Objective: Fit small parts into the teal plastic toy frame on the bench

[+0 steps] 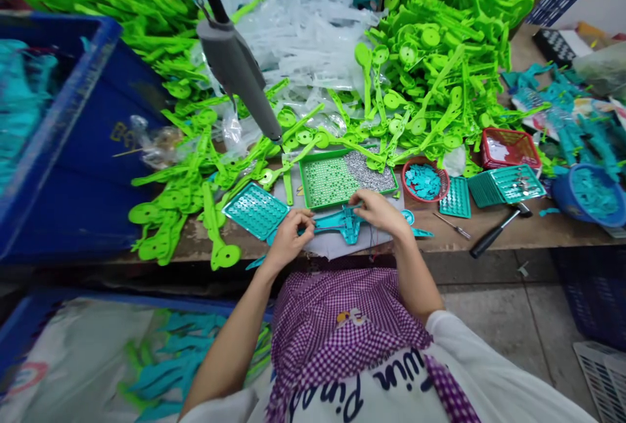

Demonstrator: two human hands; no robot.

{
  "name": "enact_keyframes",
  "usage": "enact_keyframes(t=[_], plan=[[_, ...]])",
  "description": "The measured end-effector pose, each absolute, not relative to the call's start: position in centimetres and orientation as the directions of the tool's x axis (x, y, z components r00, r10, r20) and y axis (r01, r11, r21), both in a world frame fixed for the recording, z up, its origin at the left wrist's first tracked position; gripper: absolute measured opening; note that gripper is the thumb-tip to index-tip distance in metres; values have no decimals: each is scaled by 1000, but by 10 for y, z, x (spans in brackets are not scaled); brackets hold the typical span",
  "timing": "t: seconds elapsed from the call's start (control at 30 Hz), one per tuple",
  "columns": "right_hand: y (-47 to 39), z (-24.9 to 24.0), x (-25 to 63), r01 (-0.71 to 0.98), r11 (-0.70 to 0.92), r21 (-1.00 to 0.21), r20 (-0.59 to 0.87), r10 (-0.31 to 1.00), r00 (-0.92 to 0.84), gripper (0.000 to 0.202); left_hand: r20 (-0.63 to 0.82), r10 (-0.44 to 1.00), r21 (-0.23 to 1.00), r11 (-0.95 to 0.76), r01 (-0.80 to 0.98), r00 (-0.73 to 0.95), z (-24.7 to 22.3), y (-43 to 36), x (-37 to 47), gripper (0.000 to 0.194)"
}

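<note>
A teal plastic frame part (342, 222) lies across the bench's front edge, on a pale sheet. My left hand (289, 235) pinches its left end. My right hand (379, 211) rests curled on its middle and right side, fingers closed over it. Just behind the hands sits a green tray (313, 198) with rows of small screws and a grey heap of screws. A teal perforated tray (255, 210) lies left of the hands.
Heaps of bright green plastic parts (430, 64) and clear bags (303, 32) fill the bench. A grey hanging tool (237, 68) dangles at the left. At the right lie a red bowl (424, 181), hammer (496, 233), screwdriver (452, 225). A blue crate (73, 143) stands left.
</note>
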State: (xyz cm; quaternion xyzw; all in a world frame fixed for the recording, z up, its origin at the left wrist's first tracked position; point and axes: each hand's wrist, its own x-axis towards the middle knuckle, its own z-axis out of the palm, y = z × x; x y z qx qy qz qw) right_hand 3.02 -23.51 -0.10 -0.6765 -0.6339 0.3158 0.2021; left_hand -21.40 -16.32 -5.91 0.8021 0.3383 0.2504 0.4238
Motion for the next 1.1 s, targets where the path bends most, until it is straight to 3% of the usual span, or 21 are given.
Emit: enact_keyframes(t=[0.17, 0.3, 0.37, 0.43, 0.5, 0.57, 0.63, 0.73, 0.97, 1.1], plan=[[-272, -15, 28, 802, -183, -568, -146, 982, 120, 19, 18, 762, 923, -262, 282, 647, -60, -160, -217, 20], [-262, -24, 16, 784, -107, -611, -126, 991, 37, 25, -129, 840, 984, 42, 174, 526, -61, -159, -217, 29], [-252, -27, 15, 734, -76, -675, -135, 991, -22, 20, -168, 862, 983, 109, 150, 478, -58, -159, -216, 31], [-246, -30, 18, 654, -90, -751, -144, 989, -29, 15, -130, 880, 981, 46, 191, 457, -49, -160, -216, 30], [-244, -32, 23, 588, -110, -802, -128, 992, 11, 13, 6, 899, 938, -157, 309, 437, -37, -158, -221, 26], [-245, -33, 26, 572, -93, -815, -84, 996, 43, 12, 185, 896, 806, -373, 460, 404, -26, -153, -233, 21], [-247, -34, 26, 592, -67, -803, -53, 998, 40, 14, 316, 886, 655, -462, 598, 338, -19, -145, -252, 17], [-247, -36, 24, 626, -57, -778, -49, 998, 30, 15, 378, 907, 541, -377, 751, 184, -20, -133, -288, 16], [-243, -36, 27, 649, -48, -760, -63, 998, 0, 18, 245, 969, 535, -95, 840, -46, -45, -131, -334, 17], [-270, -18, 33, 693, 77, -717, 103, 995, -5, 24, 217, 974, 556, -70, 828, -64, -56, -138, -330, 16]])
